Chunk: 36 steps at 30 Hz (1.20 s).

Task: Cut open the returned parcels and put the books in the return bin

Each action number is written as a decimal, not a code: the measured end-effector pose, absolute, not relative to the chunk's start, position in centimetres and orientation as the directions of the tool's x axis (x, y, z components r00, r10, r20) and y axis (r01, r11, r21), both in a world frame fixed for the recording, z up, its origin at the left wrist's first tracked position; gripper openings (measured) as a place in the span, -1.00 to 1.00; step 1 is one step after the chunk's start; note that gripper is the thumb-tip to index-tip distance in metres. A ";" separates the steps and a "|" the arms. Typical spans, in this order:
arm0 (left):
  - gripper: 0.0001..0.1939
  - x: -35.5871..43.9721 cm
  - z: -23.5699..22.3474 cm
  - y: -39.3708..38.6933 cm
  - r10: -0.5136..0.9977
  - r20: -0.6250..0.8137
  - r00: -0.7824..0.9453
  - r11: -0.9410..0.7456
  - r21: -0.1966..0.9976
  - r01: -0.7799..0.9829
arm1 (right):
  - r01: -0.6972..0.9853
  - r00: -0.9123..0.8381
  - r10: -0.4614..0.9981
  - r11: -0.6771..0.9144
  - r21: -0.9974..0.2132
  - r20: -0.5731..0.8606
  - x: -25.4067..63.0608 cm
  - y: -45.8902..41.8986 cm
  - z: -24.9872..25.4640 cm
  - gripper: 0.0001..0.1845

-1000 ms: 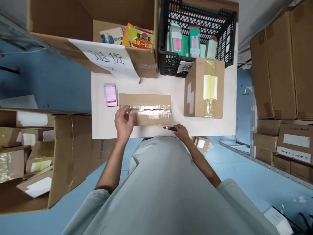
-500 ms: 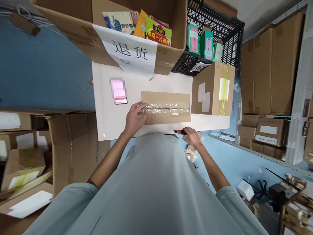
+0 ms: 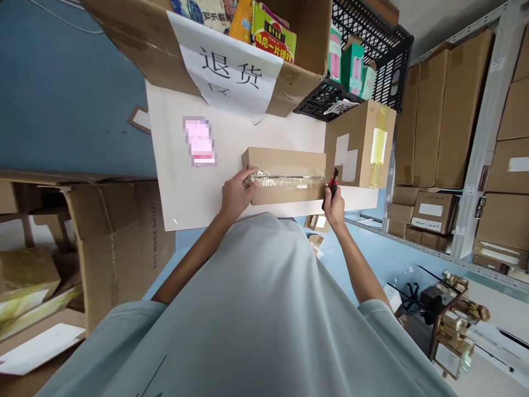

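A long, narrow cardboard box [image 3: 289, 162] lies on the white table, with clear tape [image 3: 281, 181] running along its top seam. My left hand [image 3: 237, 194] grips the box's left end, fingers on the upper corner and thumb lower down. In my right hand [image 3: 334, 207] is a red and black box cutter [image 3: 333, 184], its tip pointing up and away from me. This hand is beside the box's right end; whether the knife touches the cardboard I cannot tell.
A phone-like pink blurred item [image 3: 200, 142] lies on the white table [image 3: 173, 193]. A taped carton [image 3: 351, 146] stands right of the box. Behind are a large open carton [image 3: 306, 82] of books and a black crate [image 3: 382, 71] of green boxes. Shelving [image 3: 475, 138] holds cartons at right.
My right hand has risen from the table's front edge to the box's right end, turning the box cutter from sideways to upright. My left hand keeps hold of the box's left end.
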<state>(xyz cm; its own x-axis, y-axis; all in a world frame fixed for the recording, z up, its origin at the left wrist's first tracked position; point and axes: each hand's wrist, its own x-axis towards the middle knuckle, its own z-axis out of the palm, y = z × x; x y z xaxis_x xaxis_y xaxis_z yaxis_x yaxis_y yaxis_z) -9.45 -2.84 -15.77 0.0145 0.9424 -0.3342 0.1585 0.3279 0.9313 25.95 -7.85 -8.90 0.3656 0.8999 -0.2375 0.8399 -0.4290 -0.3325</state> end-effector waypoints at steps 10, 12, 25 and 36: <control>-0.54 -10.4 -14.7 -5.8 0.924 -0.377 0.061 0.355 0.908 0.221 | 0.953 0.244 0.944 -0.276 -0.125 -0.222 23.2 -7.8 -6.2 -0.58; -0.56 -10.5 -14.4 -5.8 0.919 -0.389 0.065 0.361 0.896 0.257 | 0.987 0.045 0.963 -0.084 -0.140 -0.265 21.1 -6.5 -5.0 -0.55; -0.51 -11.0 -16.1 -5.7 0.911 -0.388 0.139 0.384 0.922 0.058 | 0.826 -0.396 0.626 0.563 0.038 -0.672 10.9 -0.3 -1.7 -0.40; -0.47 -10.8 -15.7 -5.4 0.905 -0.402 0.141 0.408 0.913 -0.017 | 0.769 -0.419 0.563 0.638 0.052 -0.712 10.3 0.7 -1.7 -0.43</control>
<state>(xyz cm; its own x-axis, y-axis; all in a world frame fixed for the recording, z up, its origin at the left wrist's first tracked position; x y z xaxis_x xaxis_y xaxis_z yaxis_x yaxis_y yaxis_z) -10.84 -5.39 -15.70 0.1413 0.9046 -0.4021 -0.0165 0.4083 0.9127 10.31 0.68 -1.67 -0.4190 0.5632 -0.7122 0.7686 0.6376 0.0520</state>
